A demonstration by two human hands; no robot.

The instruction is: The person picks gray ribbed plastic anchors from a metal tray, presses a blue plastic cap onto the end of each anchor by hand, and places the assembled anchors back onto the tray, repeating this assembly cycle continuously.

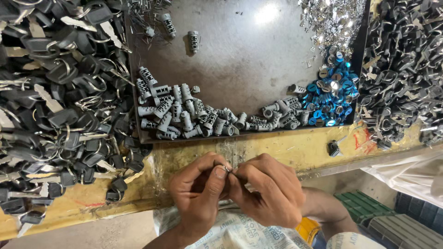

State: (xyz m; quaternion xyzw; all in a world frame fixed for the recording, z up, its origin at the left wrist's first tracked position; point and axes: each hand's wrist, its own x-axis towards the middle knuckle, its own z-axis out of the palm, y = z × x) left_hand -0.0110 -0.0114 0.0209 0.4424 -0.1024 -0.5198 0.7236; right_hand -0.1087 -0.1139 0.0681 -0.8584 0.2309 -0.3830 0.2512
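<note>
My left hand [199, 193] and my right hand [270, 191] meet at the fingertips just below the yellow bench edge [277, 150]. Together they pinch a small shiny metal part [228, 169], mostly hidden by the fingers. Closest above them, a row of grey lock cylinders [184, 115] lies along the front of a dark metal tray [249, 60]. Blue round caps [330, 99] are heaped in the tray's right corner.
A large pile of black-headed keys on rings [60, 97] covers the bench at left; another dark pile [401, 69] lies at right. Tiny shiny metal bits [332, 18] fill the tray's far right corner. A printed sack [230, 233] lies in my lap.
</note>
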